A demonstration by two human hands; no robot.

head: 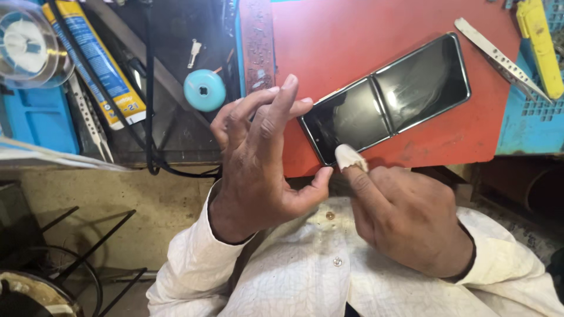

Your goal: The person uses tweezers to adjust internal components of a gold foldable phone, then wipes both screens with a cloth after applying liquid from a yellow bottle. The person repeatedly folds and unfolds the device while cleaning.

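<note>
A black folding phone (388, 97) lies opened flat on a red mat (352, 35), screen up, with streaks on the glass. My right hand (405, 217) presses a small white wad (348, 157) against the phone's near corner with the index fingertip; the other fingers are curled. My left hand (258, 158) is raised just left of the phone, fingers spread, with the fingertips near the phone's left edge and the thumb under its near corner. I cannot tell whether it touches the phone.
Metal tweezers (499, 58) and a yellow tool (540, 44) lie right of the phone by a blue tray (529, 123). A teal round roll (204, 90), a blue-and-yellow tube (97, 61), a black cable (150, 117) and a clear spool (26, 44) sit on the left.
</note>
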